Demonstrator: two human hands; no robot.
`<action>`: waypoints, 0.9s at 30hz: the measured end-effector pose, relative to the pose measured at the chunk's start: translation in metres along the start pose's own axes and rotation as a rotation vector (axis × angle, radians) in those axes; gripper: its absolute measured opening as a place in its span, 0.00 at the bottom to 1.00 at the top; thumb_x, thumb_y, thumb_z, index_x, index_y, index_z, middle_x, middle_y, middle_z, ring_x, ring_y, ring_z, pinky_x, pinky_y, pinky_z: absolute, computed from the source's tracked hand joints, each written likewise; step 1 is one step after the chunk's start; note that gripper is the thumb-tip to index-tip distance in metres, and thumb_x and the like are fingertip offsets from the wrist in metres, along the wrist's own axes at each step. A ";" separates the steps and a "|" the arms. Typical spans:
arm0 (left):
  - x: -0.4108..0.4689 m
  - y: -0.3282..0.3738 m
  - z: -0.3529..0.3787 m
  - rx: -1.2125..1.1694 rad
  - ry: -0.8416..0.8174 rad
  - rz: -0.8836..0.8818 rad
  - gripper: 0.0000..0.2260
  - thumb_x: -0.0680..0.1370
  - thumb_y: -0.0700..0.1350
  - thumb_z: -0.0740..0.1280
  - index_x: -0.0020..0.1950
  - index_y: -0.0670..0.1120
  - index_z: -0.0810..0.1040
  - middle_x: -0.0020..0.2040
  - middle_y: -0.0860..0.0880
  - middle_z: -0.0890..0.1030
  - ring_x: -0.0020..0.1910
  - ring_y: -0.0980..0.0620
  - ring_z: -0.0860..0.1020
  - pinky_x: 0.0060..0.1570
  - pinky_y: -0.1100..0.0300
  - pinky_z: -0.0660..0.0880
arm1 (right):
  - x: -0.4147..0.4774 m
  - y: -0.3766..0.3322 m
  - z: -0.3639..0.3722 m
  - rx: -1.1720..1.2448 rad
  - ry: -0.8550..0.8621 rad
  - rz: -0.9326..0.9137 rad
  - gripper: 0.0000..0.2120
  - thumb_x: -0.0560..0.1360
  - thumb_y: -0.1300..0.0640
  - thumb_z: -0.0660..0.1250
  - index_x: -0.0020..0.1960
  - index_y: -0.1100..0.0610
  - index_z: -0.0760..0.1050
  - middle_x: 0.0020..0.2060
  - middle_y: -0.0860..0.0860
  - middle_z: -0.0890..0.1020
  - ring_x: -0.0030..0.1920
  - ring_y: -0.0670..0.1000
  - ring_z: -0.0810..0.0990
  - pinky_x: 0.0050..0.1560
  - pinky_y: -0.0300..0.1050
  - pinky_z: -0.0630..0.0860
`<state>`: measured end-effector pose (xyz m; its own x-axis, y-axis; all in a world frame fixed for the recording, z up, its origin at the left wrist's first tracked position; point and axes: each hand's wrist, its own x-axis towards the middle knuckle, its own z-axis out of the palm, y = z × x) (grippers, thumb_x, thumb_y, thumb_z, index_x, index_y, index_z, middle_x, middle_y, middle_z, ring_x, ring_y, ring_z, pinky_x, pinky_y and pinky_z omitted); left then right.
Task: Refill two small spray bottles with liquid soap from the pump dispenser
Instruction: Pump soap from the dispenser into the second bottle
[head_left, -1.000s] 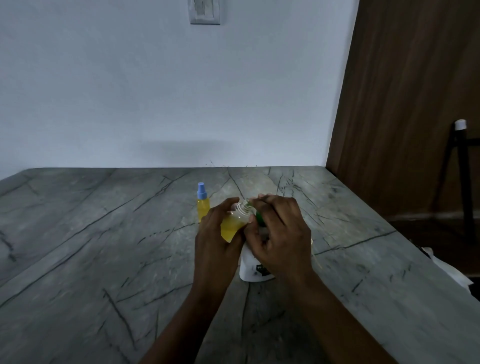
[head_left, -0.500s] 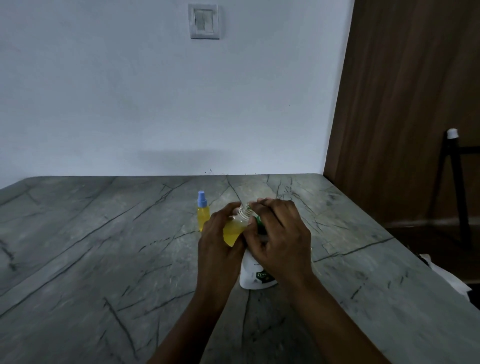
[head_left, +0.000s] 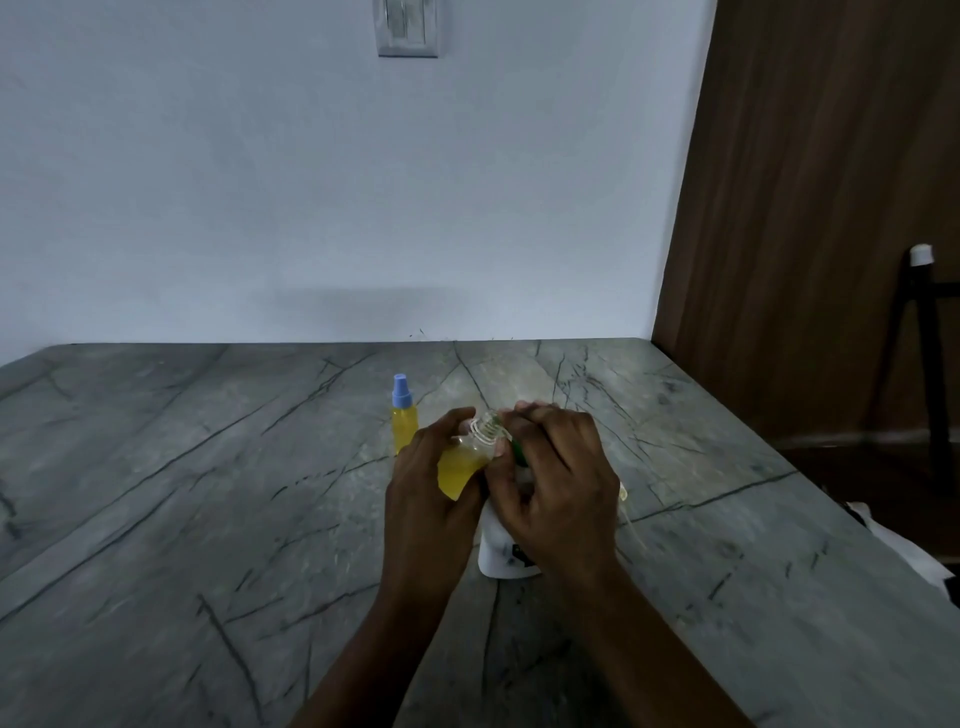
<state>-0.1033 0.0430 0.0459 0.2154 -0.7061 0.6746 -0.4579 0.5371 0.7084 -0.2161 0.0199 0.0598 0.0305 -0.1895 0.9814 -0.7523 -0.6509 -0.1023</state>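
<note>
My left hand (head_left: 431, 483) grips a small clear spray bottle (head_left: 465, 462) with its cap off, partly filled with yellow soap and tilted so its threaded neck points right. My right hand (head_left: 556, 483) is curled over the green pump head (head_left: 518, 451) of the white pump dispenser (head_left: 501, 551), which stands on the stone table (head_left: 208, 519). The bottle's neck sits right by the pump. A second small spray bottle (head_left: 404, 415), yellow-filled with a blue cap, stands upright just behind and to the left of my hands.
A white wall runs along the table's far edge, with a switch plate (head_left: 408, 26) high up. A brown wooden panel (head_left: 805, 208) stands at the right. A black stand (head_left: 924, 338) and something white (head_left: 904, 545) lie beyond the table's right edge.
Both hands and the bottles stay in almost the same pose at the pump. The view has shifted slightly, so the scene sits a little lower in the frame.
</note>
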 end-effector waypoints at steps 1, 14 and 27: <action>0.000 -0.001 0.000 0.000 -0.002 0.001 0.17 0.71 0.47 0.68 0.60 0.57 0.73 0.54 0.55 0.79 0.51 0.60 0.77 0.47 0.71 0.72 | -0.001 0.000 0.000 -0.002 -0.002 0.003 0.12 0.74 0.59 0.64 0.46 0.65 0.82 0.43 0.57 0.82 0.48 0.53 0.77 0.50 0.40 0.72; 0.002 0.006 0.002 0.037 0.014 -0.001 0.20 0.73 0.41 0.71 0.58 0.60 0.71 0.50 0.64 0.75 0.52 0.63 0.75 0.47 0.76 0.69 | 0.009 -0.004 -0.009 -0.021 -0.049 0.000 0.12 0.73 0.59 0.63 0.49 0.64 0.81 0.46 0.56 0.82 0.50 0.51 0.75 0.48 0.39 0.72; 0.004 0.008 0.003 -0.004 0.014 -0.023 0.19 0.73 0.44 0.70 0.58 0.63 0.70 0.51 0.63 0.76 0.53 0.60 0.76 0.48 0.66 0.72 | 0.013 -0.003 -0.010 -0.024 -0.058 -0.025 0.11 0.73 0.58 0.63 0.48 0.64 0.81 0.44 0.56 0.82 0.48 0.52 0.76 0.46 0.40 0.72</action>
<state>-0.1087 0.0438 0.0538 0.2376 -0.7118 0.6610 -0.4490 0.5230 0.7245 -0.2205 0.0265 0.0748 0.0864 -0.2161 0.9725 -0.7665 -0.6380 -0.0737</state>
